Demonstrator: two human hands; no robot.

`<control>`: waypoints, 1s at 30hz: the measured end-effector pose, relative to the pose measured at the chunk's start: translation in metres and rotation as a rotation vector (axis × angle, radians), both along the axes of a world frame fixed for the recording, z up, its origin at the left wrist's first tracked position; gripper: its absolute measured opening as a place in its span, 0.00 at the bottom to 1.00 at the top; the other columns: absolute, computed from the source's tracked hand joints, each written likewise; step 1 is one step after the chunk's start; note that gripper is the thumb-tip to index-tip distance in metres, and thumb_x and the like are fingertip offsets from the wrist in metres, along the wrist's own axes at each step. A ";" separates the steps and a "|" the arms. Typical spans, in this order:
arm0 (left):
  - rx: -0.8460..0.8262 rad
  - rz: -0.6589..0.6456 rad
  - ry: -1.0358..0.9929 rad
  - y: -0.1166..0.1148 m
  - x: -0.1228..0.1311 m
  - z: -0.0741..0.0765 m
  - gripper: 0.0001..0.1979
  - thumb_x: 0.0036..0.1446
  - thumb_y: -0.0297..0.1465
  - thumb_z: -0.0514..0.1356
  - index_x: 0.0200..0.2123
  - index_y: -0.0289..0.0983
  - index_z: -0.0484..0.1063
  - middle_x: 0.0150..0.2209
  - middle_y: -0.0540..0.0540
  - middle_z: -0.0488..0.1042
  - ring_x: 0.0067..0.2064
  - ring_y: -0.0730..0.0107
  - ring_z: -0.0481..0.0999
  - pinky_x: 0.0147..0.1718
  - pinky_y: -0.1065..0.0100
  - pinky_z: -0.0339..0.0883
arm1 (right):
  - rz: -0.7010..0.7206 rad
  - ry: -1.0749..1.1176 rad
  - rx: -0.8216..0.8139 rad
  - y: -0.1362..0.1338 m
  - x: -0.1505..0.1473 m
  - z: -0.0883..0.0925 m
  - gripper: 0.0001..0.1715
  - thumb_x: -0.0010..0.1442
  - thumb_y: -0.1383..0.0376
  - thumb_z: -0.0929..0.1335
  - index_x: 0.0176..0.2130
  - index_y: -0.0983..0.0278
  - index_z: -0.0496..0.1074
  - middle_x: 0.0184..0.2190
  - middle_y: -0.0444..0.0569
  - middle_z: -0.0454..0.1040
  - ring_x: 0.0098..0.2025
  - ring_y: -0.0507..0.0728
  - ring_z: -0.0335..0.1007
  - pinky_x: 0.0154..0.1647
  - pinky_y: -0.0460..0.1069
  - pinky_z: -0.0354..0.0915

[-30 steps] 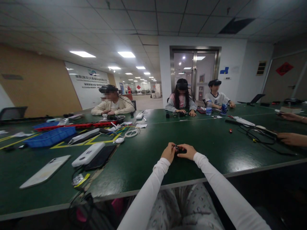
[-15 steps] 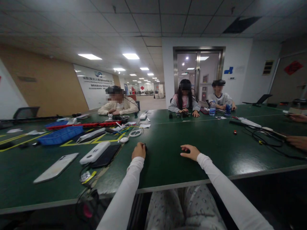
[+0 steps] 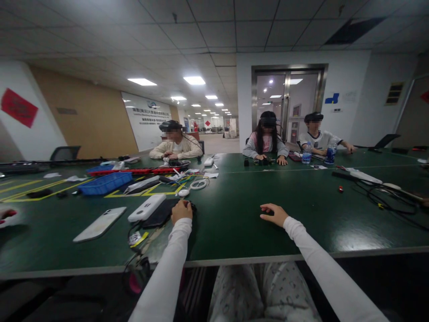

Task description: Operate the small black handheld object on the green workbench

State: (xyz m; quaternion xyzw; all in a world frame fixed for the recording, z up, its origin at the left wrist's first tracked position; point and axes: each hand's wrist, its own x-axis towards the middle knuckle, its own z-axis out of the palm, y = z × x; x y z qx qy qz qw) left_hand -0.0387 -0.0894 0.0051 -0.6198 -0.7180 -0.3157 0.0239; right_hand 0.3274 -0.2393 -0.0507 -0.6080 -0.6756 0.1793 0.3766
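Observation:
My left hand (image 3: 182, 211) is closed, knuckles up, at the right end of a flat black pouch-like item (image 3: 159, 215). A small black object (image 3: 193, 206) peeks out past its fingers; its kind is too hidden to tell. My right hand (image 3: 274, 214) rests over the green table (image 3: 228, 223), fingers stretched and apart, with nothing in them. Left of my left hand lie a white power bank (image 3: 146, 207) and a white phone (image 3: 99, 224). A round white piece (image 3: 183, 192) and a coiled white cable (image 3: 198, 184) lie just beyond it.
A blue tray (image 3: 106, 183) and red parts (image 3: 140, 171) lie at the left. Black cables (image 3: 385, 197) and a small red item (image 3: 341, 189) are on the right. Three people sit across the table, near water bottles (image 3: 306, 154). Another person's hand (image 3: 6, 215) shows at the left edge.
The view has turned to the left. My left hand has moved left with the black object, up to the black pouch-like item. My right hand stays about where it was, still open.

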 end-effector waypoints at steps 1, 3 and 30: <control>-0.004 0.003 0.014 -0.001 0.001 0.000 0.11 0.56 0.34 0.49 0.39 0.37 0.66 0.42 0.40 0.70 0.47 0.58 0.67 0.41 0.62 0.61 | 0.001 -0.002 0.004 0.000 0.000 0.000 0.28 0.49 0.52 0.68 0.48 0.60 0.67 0.42 0.48 0.72 0.42 0.57 0.67 0.46 0.56 0.62; -0.014 0.006 0.033 -0.003 0.002 0.001 0.11 0.55 0.34 0.50 0.39 0.37 0.66 0.42 0.40 0.70 0.46 0.58 0.66 0.41 0.62 0.61 | 0.001 -0.007 0.012 0.001 0.000 -0.001 0.28 0.48 0.52 0.68 0.48 0.60 0.67 0.42 0.49 0.72 0.42 0.57 0.67 0.46 0.56 0.62; -0.097 -0.081 0.069 0.010 -0.001 -0.010 0.12 0.53 0.36 0.53 0.39 0.41 0.71 0.44 0.44 0.69 0.46 0.63 0.67 0.42 0.65 0.62 | 0.000 -0.036 0.014 -0.001 0.000 0.002 0.25 0.50 0.53 0.68 0.47 0.60 0.68 0.41 0.48 0.72 0.41 0.57 0.67 0.46 0.55 0.62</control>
